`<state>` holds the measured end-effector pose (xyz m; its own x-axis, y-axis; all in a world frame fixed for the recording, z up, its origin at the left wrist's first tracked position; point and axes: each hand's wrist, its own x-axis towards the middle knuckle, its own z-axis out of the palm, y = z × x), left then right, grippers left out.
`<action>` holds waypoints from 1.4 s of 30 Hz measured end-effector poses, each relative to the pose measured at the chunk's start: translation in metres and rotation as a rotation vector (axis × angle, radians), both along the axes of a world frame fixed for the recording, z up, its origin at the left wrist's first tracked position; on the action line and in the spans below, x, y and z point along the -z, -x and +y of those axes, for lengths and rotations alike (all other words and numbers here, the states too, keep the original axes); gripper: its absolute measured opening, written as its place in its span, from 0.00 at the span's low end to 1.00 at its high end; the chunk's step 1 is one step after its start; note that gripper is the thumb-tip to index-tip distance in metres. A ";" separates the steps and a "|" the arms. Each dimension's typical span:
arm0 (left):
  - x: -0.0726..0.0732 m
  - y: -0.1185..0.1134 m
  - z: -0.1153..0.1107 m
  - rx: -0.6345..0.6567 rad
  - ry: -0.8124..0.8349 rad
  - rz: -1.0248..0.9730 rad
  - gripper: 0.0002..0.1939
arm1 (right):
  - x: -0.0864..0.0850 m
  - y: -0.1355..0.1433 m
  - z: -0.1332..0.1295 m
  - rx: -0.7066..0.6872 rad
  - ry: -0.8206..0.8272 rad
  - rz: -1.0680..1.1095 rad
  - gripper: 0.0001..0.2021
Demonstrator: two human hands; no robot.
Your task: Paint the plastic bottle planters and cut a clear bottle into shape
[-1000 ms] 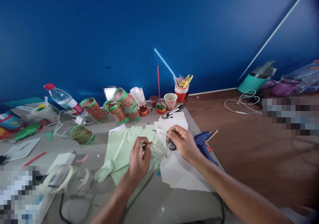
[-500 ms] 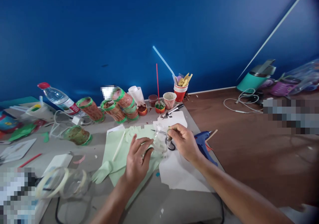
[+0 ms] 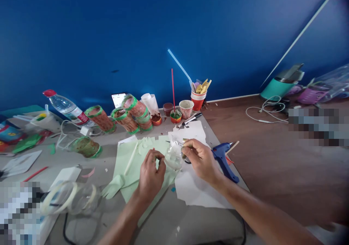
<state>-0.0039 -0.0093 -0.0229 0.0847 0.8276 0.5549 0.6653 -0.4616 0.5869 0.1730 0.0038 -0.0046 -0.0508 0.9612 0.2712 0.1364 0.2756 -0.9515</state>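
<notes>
Cutlery [image 3: 202,89] fills a red cup [image 3: 198,104] at the worktop's [image 3: 160,221] far right corner; right hand [image 3: 201,159] grips clear plastic [image 3: 173,158]; left hand's [image 3: 151,170] grip narrow, contents unclear.

A red-capped clear plastic bottle [image 3: 67,107] stands well left of the right grip [image 3: 201,159]; a turquoise cylindrical container [image 3: 277,88] sits far to the grip's right, near a blue wall [image 3: 136,30].

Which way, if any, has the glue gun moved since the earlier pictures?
No, neither way: judged against the red cup, the glue gun shows no clear shift.
</notes>
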 end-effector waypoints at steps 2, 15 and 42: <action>-0.001 -0.001 0.001 -0.048 0.097 -0.036 0.06 | 0.000 0.000 -0.002 -0.010 -0.023 -0.006 0.09; -0.004 0.015 0.018 -0.171 0.560 -0.680 0.04 | -0.003 -0.010 0.003 -0.282 -0.093 0.316 0.08; -0.007 -0.003 0.004 0.205 0.770 -1.206 0.17 | -0.004 -0.016 0.014 -0.264 -0.181 0.335 0.08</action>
